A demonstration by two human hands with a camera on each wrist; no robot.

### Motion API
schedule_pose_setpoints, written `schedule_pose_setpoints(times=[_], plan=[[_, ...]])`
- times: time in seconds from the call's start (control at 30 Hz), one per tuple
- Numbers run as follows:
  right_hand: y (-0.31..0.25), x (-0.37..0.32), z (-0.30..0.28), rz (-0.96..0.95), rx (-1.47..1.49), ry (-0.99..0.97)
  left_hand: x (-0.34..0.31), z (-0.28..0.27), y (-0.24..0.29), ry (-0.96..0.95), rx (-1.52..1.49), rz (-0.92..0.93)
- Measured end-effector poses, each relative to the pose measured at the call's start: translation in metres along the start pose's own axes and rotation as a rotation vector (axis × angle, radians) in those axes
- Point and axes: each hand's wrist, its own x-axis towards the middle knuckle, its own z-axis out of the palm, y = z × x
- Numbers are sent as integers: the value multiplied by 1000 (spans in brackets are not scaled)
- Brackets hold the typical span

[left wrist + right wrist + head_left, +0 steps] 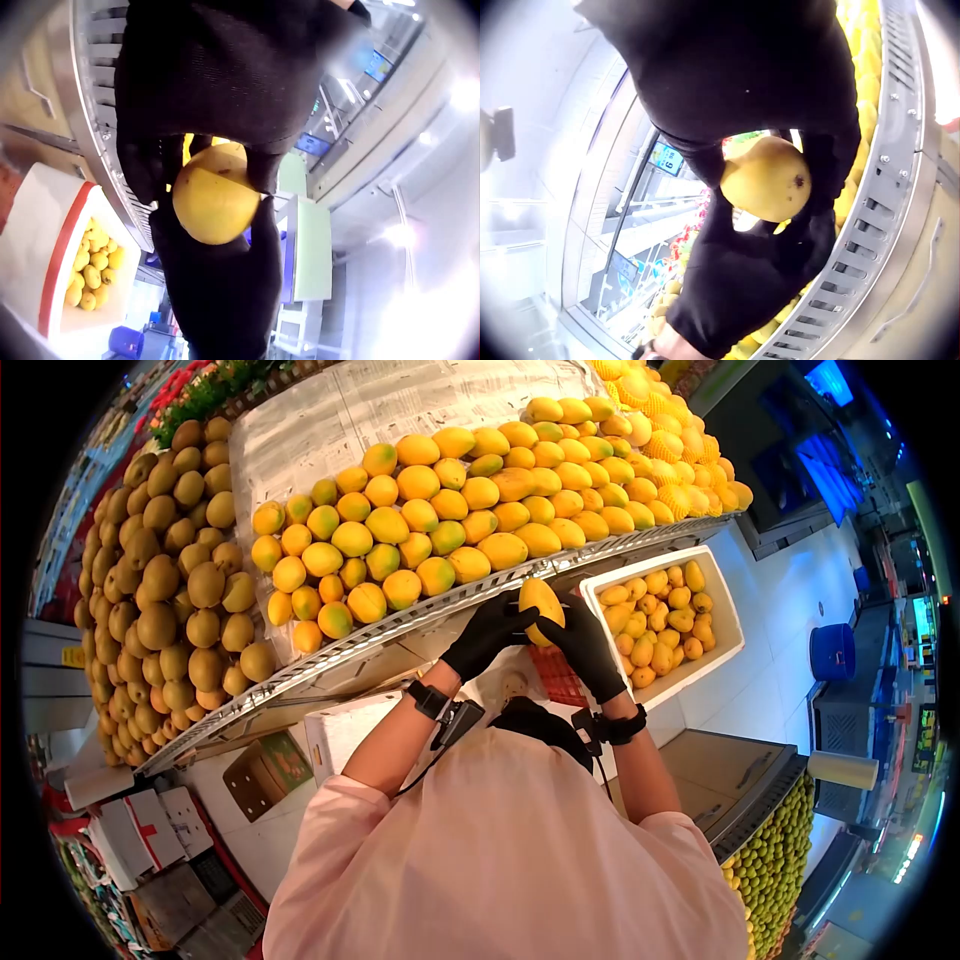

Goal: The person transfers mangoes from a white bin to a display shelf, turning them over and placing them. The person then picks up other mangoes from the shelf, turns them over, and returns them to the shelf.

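A yellow mango (pixel 541 608) is held up between two black-gloved hands, just in front of the display stand's edge. My left hand (pixel 490 635) grips it from the left with curled fingers and thumb. From the other side my right hand (pixel 590 655) grips the same mango. In the left wrist view the mango (pixel 216 206) shows its rounded end, framed by both gloves. Seen from the right wrist, the mango (pixel 765 180) has a small dark spot near one side. The gloved fingers hide parts of its skin.
Rows of mangoes (pixel 386 526) cover the stand behind a metal slatted rail (pixel 400 622). Brown kiwifruit (pixel 158 627) pile up at left. A white foam box (pixel 735 635) of smaller mangoes stands right of the hands. Below them sits a red basket (pixel 557 675).
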Motion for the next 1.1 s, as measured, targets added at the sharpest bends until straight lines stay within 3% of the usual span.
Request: schedule_pose_setpoints(times=[0.07, 0.13, 0.23, 0.3, 0.37, 0.43, 0.5, 0.57, 0.63, 0.8, 0.97, 1.03, 1.1], plan=[[2, -4, 8, -28, -15, -6, -9, -8, 0, -100, -254, -38], [-21, -13, 10, -43, -125, -6, -11, -17, -3, -168, 434, 366], [-26, -14, 10, 115, 291, -76, -25, -31, -11, 26, 635, 432], [-22, -14, 15, 90, 263, -80, -36, -35, -8, 176, 1010, 447], [-28, -12, 17, 109, 192, -107, -40, -44, -10, 153, 866, 434], [-31, -14, 22, 127, 185, -130, -48, -50, -10, 168, 956, 501], [-31, -15, 24, 131, 196, -174, -39, -66, -33, 24, 547, 475], [-29, -16, 26, 168, 173, -195, -36, -73, -38, -85, 15, 321], [-29, -15, 31, 162, 116, -188, -42, -70, -25, -154, -632, 21], [-27, -12, 45, 141, 0, -193, -46, -63, -17, -6, -209, 48], [-8, -9, 45, 153, 73, -213, -50, -56, -14, 60, 114, 82], [6, -9, 43, 191, 0, -169, -52, -51, -12, 52, 66, 91], [4, -12, 37, 214, 21, -245, -53, -47, -9, 48, 121, 88]])
